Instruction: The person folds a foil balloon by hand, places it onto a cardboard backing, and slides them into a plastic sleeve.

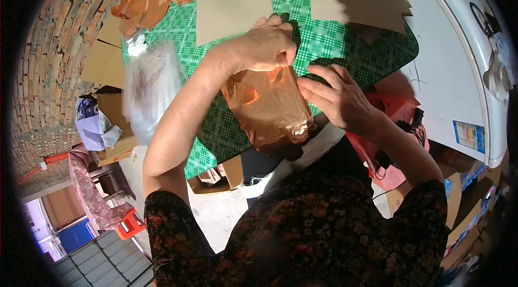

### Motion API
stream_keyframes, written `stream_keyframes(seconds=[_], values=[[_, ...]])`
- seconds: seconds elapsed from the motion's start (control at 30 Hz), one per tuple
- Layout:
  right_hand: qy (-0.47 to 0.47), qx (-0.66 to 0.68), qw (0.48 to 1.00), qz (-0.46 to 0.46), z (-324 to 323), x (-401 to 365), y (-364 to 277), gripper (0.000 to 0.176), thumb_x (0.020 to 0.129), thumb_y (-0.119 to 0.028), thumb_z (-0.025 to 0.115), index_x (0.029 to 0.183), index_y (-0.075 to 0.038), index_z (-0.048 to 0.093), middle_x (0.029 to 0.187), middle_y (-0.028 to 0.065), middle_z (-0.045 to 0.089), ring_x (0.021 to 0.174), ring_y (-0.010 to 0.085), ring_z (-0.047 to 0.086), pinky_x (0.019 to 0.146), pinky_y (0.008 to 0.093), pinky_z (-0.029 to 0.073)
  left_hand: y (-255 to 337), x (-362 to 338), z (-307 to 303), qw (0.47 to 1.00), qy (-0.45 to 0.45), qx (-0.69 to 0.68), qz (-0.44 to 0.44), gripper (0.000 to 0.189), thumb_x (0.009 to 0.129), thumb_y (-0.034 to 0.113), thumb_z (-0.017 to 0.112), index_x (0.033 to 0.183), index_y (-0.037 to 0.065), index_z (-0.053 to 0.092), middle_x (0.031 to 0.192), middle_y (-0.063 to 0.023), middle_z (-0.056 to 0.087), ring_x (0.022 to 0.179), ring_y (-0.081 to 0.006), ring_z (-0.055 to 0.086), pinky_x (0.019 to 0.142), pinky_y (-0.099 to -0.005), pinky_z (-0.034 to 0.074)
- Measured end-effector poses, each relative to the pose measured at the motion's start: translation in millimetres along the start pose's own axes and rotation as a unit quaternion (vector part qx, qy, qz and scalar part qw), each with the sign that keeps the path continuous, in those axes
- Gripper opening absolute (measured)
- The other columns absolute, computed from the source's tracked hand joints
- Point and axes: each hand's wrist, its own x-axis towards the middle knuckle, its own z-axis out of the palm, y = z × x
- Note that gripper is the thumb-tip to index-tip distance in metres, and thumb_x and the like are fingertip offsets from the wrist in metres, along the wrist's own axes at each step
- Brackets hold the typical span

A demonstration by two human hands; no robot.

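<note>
Along the near edge of the green checked desk (pixel 221 130) lies a shiny copper-coloured film packet (pixel 270 106), its far edge pinched by the left hand (pixel 267 44). The right hand (pixel 342 103) is loosely spread at its side; whether it touches is unclear. The thin film could crease or tear if pulled unevenly, or slip lapward, since its near end seems to overhang. A flat beige cardboard sheet (pixel 234 9) crowds the left wrist; clear plastic bags (pixel 151 87) lie beyond the forearm
</note>
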Motion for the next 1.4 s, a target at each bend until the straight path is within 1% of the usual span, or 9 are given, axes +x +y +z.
stream_keyframes(seconds=[0.2,0.3,0.53,0.63,0.73,0.83,0.93,1.03,1.4], values=[[0.003,0.006,1.000,-0.003,0,0,1,0.034,0.094,-0.019,0.061,0.120,0.000,0.074,0.137,0.0094,0.065,0.133,0.0297,0.051,0.107,0.0476,0.043,-2,1,4,0.999,0.007,-0.030,-0.009,0.007,0.094,0.019,0.075,0.091,0.014,0.070,0.100,0.0001,0.059,0.109,-0.0226,0.051,0.099,-0.0389,0.038],[0.005,0.006,1.000,-0.004,3,-1,2,0.034,0.094,-0.020,0.060,0.118,-0.001,0.074,0.136,0.0094,0.066,0.133,0.0294,0.051,0.107,0.0475,0.043,-8,3,11,0.999,0.029,-0.040,0.008,0.006,0.093,0.018,0.075,0.091,0.015,0.070,0.097,-0.0005,0.059,0.108,-0.0231,0.052,0.098,-0.0391,0.038],[0.001,0.012,1.000,-0.006,0,1,2,0.034,0.094,-0.021,0.058,0.117,-0.002,0.073,0.134,0.0113,0.065,0.130,0.0287,0.054,0.107,0.0455,0.043,-7,-5,23,0.994,0.077,-0.075,-0.014,0.003,0.093,0.014,0.073,0.092,0.015,0.070,0.094,-0.0013,0.057,0.102,-0.0250,0.050,0.097,-0.0397,0.037],[-0.008,0.035,0.999,-0.004,0,1,2,0.035,0.095,-0.019,0.057,0.121,-0.001,0.071,0.133,0.0122,0.065,0.129,0.0287,0.055,0.107,0.0450,0.043,-5,-7,26,0.993,0.093,-0.074,-0.021,0.004,0.092,0.012,0.073,0.092,0.015,0.070,0.094,-0.0016,0.056,0.101,-0.0256,0.049,0.097,-0.0400,0.037],[0.023,0.070,0.996,0.054,7,-1,-1,0.038,0.096,-0.018,0.055,0.127,0.000,0.067,0.130,0.0124,0.066,0.129,0.0292,0.056,0.107,0.0452,0.043,-5,-8,28,0.991,0.107,-0.078,-0.018,0.006,0.091,0.011,0.073,0.093,0.015,0.070,0.094,-0.0017,0.056,0.102,-0.0261,0.050,0.098,-0.0402,0.037],[0.020,0.087,0.993,0.073,2,3,-2,0.041,0.097,-0.016,0.055,0.134,0.000,0.065,0.128,0.0127,0.066,0.129,0.0307,0.055,0.108,0.0457,0.044,-7,-8,31,0.990,0.121,-0.077,-0.007,0.008,0.089,0.010,0.074,0.093,0.015,0.070,0.094,-0.0017,0.056,0.102,-0.0262,0.050,0.098,-0.0405,0.038],[-0.018,0.068,0.997,0.037,1,5,3,0.044,0.097,-0.016,0.055,0.137,0.001,0.064,0.128,0.0132,0.066,0.129,0.0316,0.055,0.109,0.0463,0.044,-5,-8,31,0.989,0.125,-0.076,-0.011,0.009,0.089,0.009,0.075,0.093,0.016,0.070,0.094,-0.0015,0.056,0.102,-0.0262,0.050,0.097,-0.0406,0.038],[-0.019,0.058,0.997,0.043,0,7,0,0.044,0.096,-0.016,0.055,0.136,0.001,0.065,0.127,0.0128,0.066,0.129,0.0312,0.055,0.109,0.0460,0.044,-4,-8,31,0.990,0.126,-0.069,-0.013,0.009,0.089,0.009,0.075,0.092,0.016,0.070,0.094,-0.0011,0.057,0.102,-0.0261,0.050,0.097,-0.0403,0.039],[0.028,0.033,0.999,0.023,1,17,0,0.044,0.096,-0.017,0.056,0.133,0.002,0.067,0.132,0.0127,0.065,0.132,0.0294,0.055,0.110,0.0449,0.044,-4,-7,33,0.990,0.131,-0.057,-0.012,0.011,0.088,0.008,0.074,0.093,0.017,0.071,0.095,-0.0014,0.058,0.102,-0.0262,0.050,0.095,-0.0405,0.038]])
